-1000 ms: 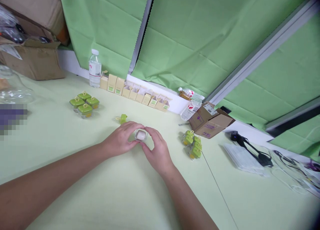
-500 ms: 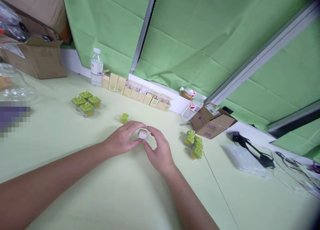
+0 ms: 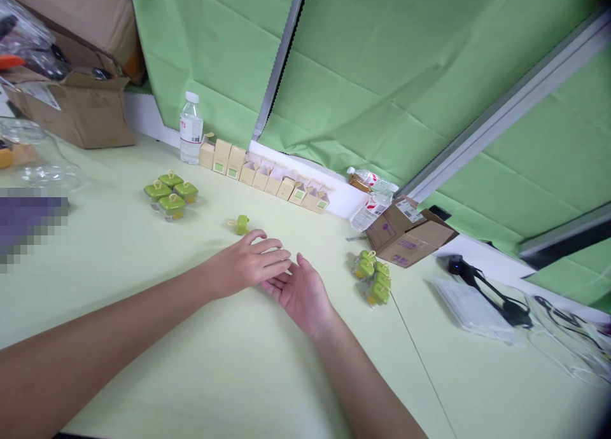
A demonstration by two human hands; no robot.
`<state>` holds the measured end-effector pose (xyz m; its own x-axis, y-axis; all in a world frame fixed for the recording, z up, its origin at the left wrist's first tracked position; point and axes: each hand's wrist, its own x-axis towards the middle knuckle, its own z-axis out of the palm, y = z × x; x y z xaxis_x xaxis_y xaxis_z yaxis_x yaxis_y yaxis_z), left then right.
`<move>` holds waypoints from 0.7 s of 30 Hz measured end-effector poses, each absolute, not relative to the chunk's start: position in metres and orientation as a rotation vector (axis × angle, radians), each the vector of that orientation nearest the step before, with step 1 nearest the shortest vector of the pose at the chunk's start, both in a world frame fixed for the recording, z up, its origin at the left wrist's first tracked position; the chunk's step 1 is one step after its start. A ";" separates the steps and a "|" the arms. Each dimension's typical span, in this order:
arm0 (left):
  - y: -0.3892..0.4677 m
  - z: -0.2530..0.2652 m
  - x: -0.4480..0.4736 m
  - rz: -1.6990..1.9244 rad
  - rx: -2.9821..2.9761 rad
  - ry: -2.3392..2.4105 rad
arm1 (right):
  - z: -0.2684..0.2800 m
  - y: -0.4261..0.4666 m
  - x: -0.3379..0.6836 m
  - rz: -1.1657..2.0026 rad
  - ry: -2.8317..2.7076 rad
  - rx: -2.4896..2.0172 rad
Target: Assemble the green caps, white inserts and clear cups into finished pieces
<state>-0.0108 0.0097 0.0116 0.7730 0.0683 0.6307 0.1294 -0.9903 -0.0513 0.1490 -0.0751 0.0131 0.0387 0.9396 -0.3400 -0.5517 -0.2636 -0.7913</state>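
A pale table (image 3: 191, 375) runs back towards hanging green cloth (image 3: 372, 57), with a row of small boxes (image 3: 273, 183) along its far side. A loose green lid (image 3: 243, 224), seemingly on its side, lies just beyond the left hand (image 3: 252, 264), the nearer of the two; its loop (image 3: 231, 222) points left, so its long axis runs roughly crosswise. The right hand (image 3: 305, 296) is spread palm up, its fingers reaching beneath the left ones. The left fingers curl loosely; whether they grasp anything cannot be told, as their undersides are hidden. A purple thing (image 3: 28, 222) is pixelated and cut off by the left edge
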 end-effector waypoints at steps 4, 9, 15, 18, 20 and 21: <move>0.011 0.012 -0.011 -1.028 -2.754 -0.167 | 0.014 -0.075 0.150 1.575 -0.397 -1.039; 0.011 0.012 -0.012 -1.079 -2.739 -0.175 | 0.019 -0.076 0.149 1.595 -0.362 -0.978; 0.009 0.013 -0.012 -1.025 -2.790 -0.094 | 0.023 -0.077 0.147 1.616 -0.334 -0.962; 0.009 0.012 -0.013 -1.029 -2.872 -0.064 | 0.024 -0.076 0.148 1.627 -0.358 -0.971; 0.010 0.011 -0.013 -1.045 -2.913 -0.096 | 0.024 -0.076 0.148 1.648 -0.385 -0.963; 0.011 0.010 -0.013 -1.052 -2.924 -0.108 | 0.023 -0.075 0.148 1.658 -0.394 -0.956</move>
